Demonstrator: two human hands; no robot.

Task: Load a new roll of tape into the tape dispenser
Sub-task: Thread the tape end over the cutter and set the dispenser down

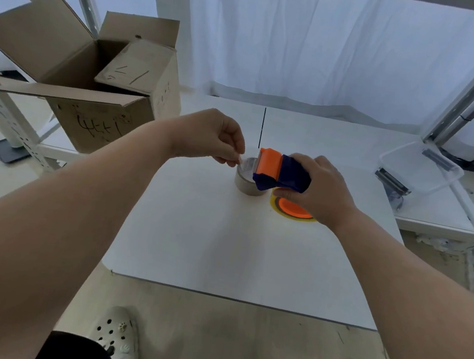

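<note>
A blue tape dispenser (282, 174) with an orange cutter head is held above the white table (222, 243) by my right hand (318, 189), which wraps its rear. Below it sits a brown cardboard tape core (247, 185). My left hand (208, 137) pinches a thin clear strip of tape at the core's upper rim, just left of the orange cutter. Under my right hand lies a yellowish tape roll with an orange disc (293, 208) in its middle, partly hidden by the hand.
An open cardboard box (90, 95) stands at the left on a white metal rack. A clear plastic container (419, 169) rests on a low shelf at the right. White curtains hang behind the table. My shoes show below the table's near edge.
</note>
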